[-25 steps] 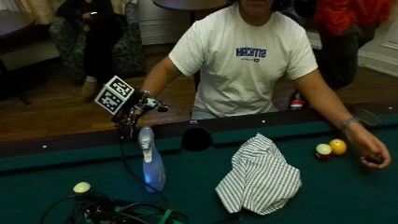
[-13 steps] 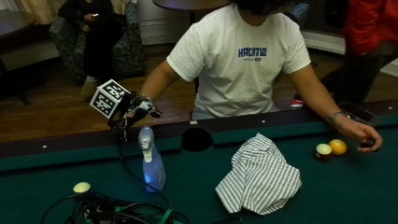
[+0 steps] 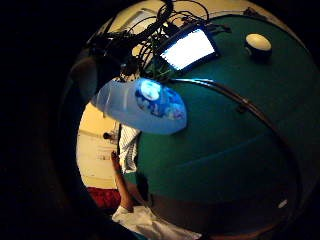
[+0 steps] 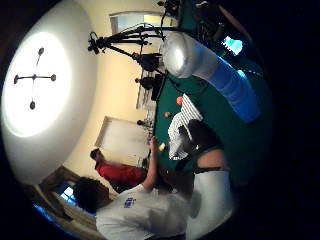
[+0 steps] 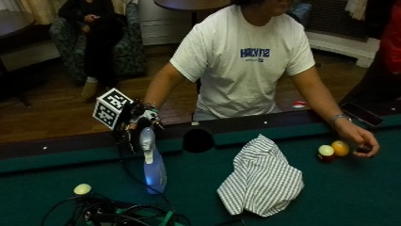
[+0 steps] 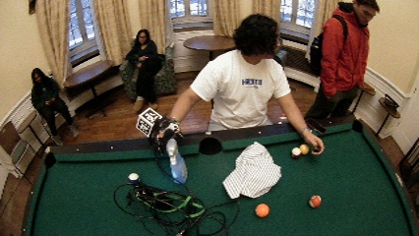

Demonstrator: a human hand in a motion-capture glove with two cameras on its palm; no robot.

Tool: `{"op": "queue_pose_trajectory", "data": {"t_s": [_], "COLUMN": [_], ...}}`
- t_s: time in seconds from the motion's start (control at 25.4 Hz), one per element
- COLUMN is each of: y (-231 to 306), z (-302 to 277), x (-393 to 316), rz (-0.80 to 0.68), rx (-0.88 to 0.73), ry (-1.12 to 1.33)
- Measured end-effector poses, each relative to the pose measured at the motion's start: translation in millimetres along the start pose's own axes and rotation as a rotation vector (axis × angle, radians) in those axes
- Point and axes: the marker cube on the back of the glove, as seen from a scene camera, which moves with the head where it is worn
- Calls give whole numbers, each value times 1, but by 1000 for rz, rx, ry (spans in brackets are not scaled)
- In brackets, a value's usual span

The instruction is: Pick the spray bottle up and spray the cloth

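Blue spray bottle (image 5: 153, 165) unmoved, hand (image 5: 143, 120) still gripping

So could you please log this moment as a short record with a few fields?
surface: green pool table
right hand: grips the spray bottle's top
spray bottle: blue, upright on the felt
cloth: striped, crumpled on the felt, apart from the bottle
bare hand: rests beside two balls
stage: bottle not yet lifted

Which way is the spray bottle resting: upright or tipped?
Upright: the spray bottle stands on the green felt, nozzle topmost, under the gloved right hand.
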Motion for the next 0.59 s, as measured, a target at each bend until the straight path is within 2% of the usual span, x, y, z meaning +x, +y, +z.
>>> {"op": "queue_pose_trajectory", "data": {"t_s": [0.59], "y": [-10], "z": [11], "x": [3], "rz": [12], "rx": [198], "ry": [-80]}}
